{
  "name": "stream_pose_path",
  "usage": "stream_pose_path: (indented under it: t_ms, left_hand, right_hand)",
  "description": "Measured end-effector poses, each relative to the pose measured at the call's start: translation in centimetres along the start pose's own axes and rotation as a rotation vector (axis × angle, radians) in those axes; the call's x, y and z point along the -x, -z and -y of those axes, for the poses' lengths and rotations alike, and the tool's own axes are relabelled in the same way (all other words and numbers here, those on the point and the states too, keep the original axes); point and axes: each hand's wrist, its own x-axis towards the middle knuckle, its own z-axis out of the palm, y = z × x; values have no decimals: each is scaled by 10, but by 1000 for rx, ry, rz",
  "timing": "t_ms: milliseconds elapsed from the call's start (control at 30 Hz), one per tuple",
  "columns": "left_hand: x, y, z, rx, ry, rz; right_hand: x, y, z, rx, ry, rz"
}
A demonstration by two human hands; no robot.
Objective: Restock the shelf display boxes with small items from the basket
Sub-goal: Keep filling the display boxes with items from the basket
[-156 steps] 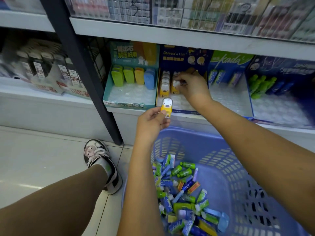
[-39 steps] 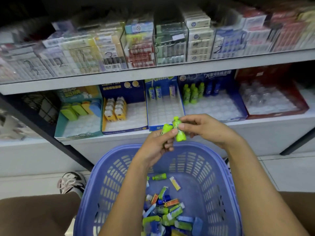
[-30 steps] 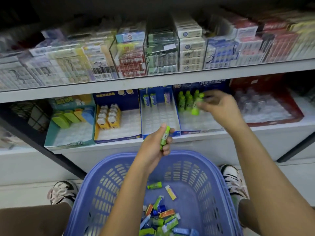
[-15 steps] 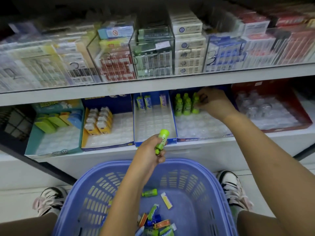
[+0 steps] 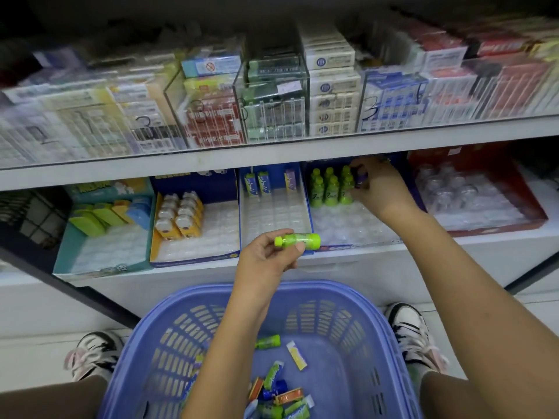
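Centre frame, my left hand (image 5: 266, 263) pinches a sideways green bottle (image 5: 298, 240) above the purple basket (image 5: 388, 325) of loose packets (image 5: 273, 370). To the right, green bottles (image 5: 331, 189) with blurred labels stand in a blue display box (image 5: 335, 247). My right hand (image 5: 382, 190) curls there; I cannot tell whether it grips anything.

The lavender-blue slotted plastic basket (image 5: 390, 337) looks like smooth moulded stuff with only a dull sheen. The small bright green plastic bottle (image 5: 299, 239) is way shinier, glossy all over. The dark blue printed display box (image 5: 363, 245) looks like coated card, and the clear dimpled plastic tray (image 5: 348, 225) in it really catches the light. The see-through acrylic bins (image 5: 275, 95) up top are glassy and slick. The white shelf edge (image 5: 211, 161) reads as matt, maybe painted. The small colourful wrappers (image 5: 290, 397) look shiny, kinda foil-ish.
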Motion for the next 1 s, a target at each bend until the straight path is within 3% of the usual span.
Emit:
stream_pose_path:
  t_ms: [67,200,367,500,667,867,1000]
  left_hand:
    - [1,2,-2,-12,-36,-37]
    - [2,4,-10,-71,-141,-54]
    - [0,12,-15,-127,-206,-157]
    - [0,11,-13,-266,-318,-213]
    - [-2,7,-5,-361,-401,-220]
    - [-8,8,13,-1007,-485,16]
    - [-10,8,26,-1194,-484,98]
  right_hand:
    - [13,4,17,-122,41,52]
    - [46,3,57,-322,180,545]
    - [60,4,75,-548,151,631]
    - [61,6,84,-671,86,558]
    - [61,2,89,-553,128,417]
    - [37,-2,54,-522,10,-9]
    - [19,-17,26,-428,-14,-50]
